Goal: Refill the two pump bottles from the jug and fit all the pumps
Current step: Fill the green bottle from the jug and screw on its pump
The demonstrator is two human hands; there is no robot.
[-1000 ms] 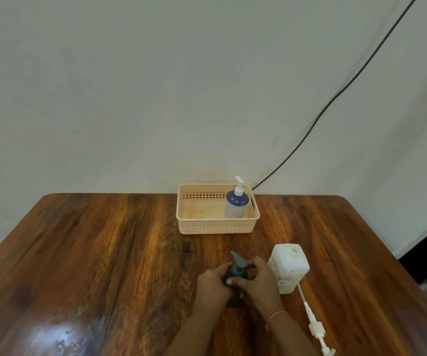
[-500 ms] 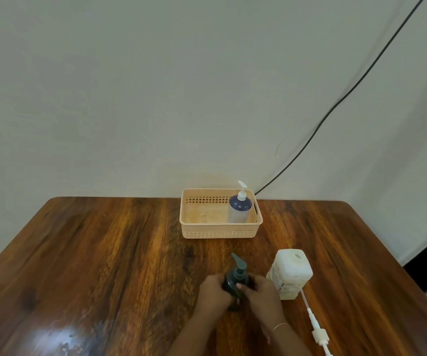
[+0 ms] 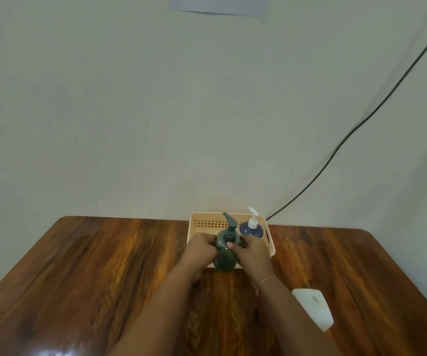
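Left hand (image 3: pixel 202 249) and right hand (image 3: pixel 252 253) both clamped round the dark green pump bottle (image 3: pixel 225 255), pump head already seated on top. Carried away from its earlier spot beside the white plastic jug (image 3: pixel 313 313) and now held over the near wall of the peach perforated plastic basket (image 3: pixel 271 246), next to the blue bottle with white pump (image 3: pixel 251 227) standing inside. Probably about to be lowered in (contact with the basket floor impossible to tell). Jug left alone on the brown wooden surface (image 3: pixel 104 278), likely the last pump to fit.
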